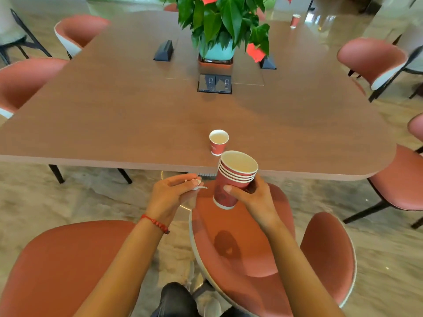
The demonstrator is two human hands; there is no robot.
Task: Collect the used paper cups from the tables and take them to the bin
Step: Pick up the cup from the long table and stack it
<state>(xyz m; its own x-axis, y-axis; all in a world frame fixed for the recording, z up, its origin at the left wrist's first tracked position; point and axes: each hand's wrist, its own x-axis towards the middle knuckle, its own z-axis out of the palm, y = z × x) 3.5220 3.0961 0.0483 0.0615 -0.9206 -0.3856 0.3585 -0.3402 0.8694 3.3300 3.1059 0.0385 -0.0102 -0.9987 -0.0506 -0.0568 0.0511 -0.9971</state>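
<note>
My right hand [253, 197] grips a stack of several nested red paper cups [231, 179], held upright just in front of the table's near edge. My left hand [172, 193] hovers beside the stack with its fingers curled on a small white scrap [198, 186]. A single red paper cup [218, 141] stands upright on the brown wooden table [114, 115], close to the near edge and just beyond the stack. Another red cup [295, 20] stands at the table's far right corner.
A potted plant [219, 26] with red flowers sits at the table's middle, behind a power socket panel [214, 83]. Pink chairs [240, 236] surround the table, two directly below my arms. The floor is marbled stone.
</note>
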